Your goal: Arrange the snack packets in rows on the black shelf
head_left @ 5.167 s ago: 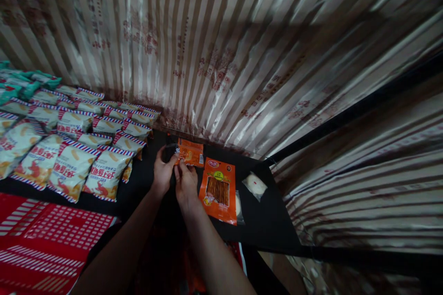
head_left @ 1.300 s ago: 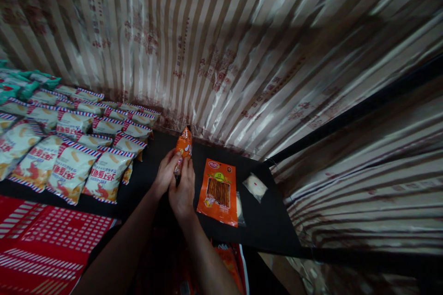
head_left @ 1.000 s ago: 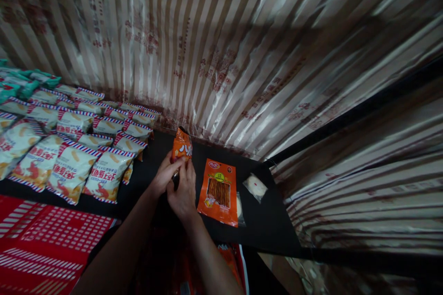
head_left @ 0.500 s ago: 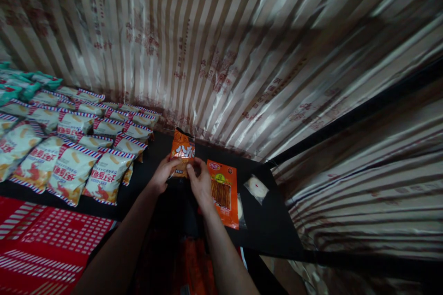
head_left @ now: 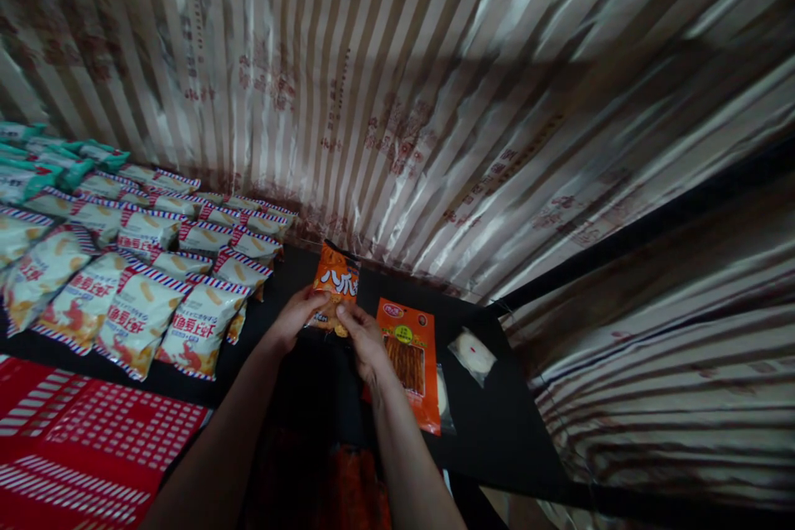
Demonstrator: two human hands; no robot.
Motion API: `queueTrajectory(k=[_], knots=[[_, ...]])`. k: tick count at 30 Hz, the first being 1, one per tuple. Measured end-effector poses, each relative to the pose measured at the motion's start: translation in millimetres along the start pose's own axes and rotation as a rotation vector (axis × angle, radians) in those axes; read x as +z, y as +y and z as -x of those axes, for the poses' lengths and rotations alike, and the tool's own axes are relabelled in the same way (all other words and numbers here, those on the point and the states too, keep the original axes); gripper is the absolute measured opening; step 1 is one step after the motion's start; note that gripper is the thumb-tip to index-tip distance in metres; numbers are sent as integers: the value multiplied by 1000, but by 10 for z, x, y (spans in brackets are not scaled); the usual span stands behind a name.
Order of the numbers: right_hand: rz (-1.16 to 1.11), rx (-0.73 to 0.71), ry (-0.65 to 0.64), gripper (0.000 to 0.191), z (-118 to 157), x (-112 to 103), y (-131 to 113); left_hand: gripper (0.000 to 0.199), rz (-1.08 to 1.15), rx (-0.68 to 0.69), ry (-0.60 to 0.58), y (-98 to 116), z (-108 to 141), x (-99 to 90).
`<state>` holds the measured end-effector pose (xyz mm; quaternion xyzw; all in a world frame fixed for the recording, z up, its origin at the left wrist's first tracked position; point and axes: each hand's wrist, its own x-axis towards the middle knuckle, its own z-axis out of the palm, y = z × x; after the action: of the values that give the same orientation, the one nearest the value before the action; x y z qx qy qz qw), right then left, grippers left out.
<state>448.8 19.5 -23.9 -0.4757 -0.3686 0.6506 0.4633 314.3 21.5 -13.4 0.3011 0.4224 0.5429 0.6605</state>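
An orange snack bag (head_left: pixel 339 277) with white lettering and a dark top edge is held between my two hands over the black table. My left hand (head_left: pixel 298 315) grips its lower left side, thumb across the front. At the lower right, my right hand (head_left: pixel 362 333) pinches the bag with the thumb on its face. Just right of that hand lies a flat orange packet (head_left: pixel 428 348) with a window showing brown strips. Partly under this packet is a clear packet with something white in it (head_left: pixel 443 393).
Rows of white snack bags (head_left: pixel 195 323) with striped edges fill the left, with green bags (head_left: pixel 78 161) behind. A red basket (head_left: pixel 105 431) is at the lower left. A small clear packet (head_left: pixel 473 352) lies right on the black table (head_left: pixel 497 431). A striped curtain (head_left: pixel 385 99) hangs behind.
The whole scene has shifted slightly down and right as the view turned. Both hands still hold the orange bag, which is now tilted a little more.
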Motion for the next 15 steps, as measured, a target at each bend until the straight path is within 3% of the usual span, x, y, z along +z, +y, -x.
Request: queueTrajectory(k=[2,8,15], knots=[[18,-16,23,43,-63,13,42,51,-56,14,26,3,-27,-53],[101,-54,150,41,-315,125,106,43,-367,117,345,-40,-187,-227],[396,-158,278,44,-639,308,52,36,-675,232,459,-31,-380,-268]])
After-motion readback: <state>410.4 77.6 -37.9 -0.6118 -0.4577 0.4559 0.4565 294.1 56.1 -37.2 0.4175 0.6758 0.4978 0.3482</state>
